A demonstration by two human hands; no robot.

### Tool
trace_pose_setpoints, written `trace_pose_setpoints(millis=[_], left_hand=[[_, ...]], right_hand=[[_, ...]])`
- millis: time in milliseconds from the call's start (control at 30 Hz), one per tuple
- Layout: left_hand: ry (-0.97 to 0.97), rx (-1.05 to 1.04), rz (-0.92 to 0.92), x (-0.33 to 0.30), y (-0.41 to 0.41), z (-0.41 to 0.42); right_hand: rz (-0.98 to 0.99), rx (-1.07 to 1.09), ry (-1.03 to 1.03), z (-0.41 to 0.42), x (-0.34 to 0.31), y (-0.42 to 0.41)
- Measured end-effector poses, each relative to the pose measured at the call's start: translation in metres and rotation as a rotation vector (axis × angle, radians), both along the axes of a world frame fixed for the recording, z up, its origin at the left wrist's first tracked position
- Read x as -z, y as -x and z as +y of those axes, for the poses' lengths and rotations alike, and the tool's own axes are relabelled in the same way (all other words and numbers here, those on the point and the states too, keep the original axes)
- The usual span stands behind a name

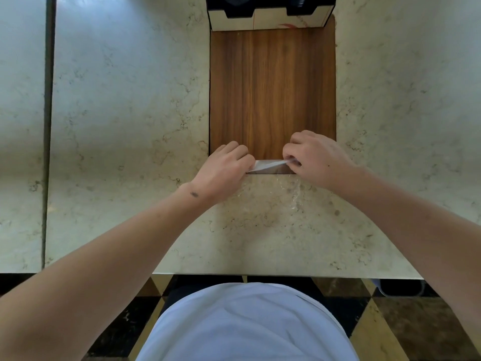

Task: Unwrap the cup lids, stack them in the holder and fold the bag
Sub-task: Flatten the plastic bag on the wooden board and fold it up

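Note:
A clear plastic bag (pixel 270 166) lies flat on the marble counter, its far end folded into a narrow white strip at the near edge of the wooden board (pixel 272 84). My left hand (pixel 225 169) pinches the strip's left end and my right hand (pixel 315 158) pinches its right end. The rest of the see-through bag (pixel 294 194) spreads toward me over the marble, faintly glinting. The lid holder (pixel 268 13), a white and black box, stands at the far end of the board; dark lids show in its top, partly cut off by the frame.
The marble counter (pixel 125 113) stretches left and right of the board. A dark seam (pixel 48 131) runs front to back at the far left. The counter's front edge (pixel 260 274) is close to my body, with a checkered floor below.

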State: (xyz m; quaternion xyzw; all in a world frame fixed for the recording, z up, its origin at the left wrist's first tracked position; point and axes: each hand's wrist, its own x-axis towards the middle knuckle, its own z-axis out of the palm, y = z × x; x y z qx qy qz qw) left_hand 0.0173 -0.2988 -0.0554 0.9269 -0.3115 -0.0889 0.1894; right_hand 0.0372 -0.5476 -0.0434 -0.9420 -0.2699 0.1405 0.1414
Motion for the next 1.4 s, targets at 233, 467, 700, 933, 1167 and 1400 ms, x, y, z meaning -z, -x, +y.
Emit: trace_pose_setpoints(millis=[233, 467, 700, 933, 1167, 1400], left_hand=[[0.02, 0.109, -0.072, 0.009, 0.008, 0.018], [0.061, -0.075, 0.037, 0.004, 0.017, 0.013], [0.023, -0.314, 0.278, -0.001, 0.001, -0.001], [-0.109, -0.245, 0.437, -0.002, -0.013, 0.002], [-0.037, -0.185, 0.298, -0.005, 0.003, 0.002], [0.002, 0.039, 0.026, -0.008, 0.017, 0.007]], right_hand=[[-0.133, -0.205, 0.1, -0.012, 0.007, 0.022], [-0.096, -0.067, 0.036, -0.012, 0.002, 0.033], [0.228, 0.259, -0.04, 0.002, 0.009, 0.014], [0.37, 0.27, 0.026, 0.002, 0.008, 0.004], [0.29, 0.179, -0.003, -0.001, 0.004, 0.015], [0.013, 0.021, -0.005, -0.005, 0.0, 0.033]])
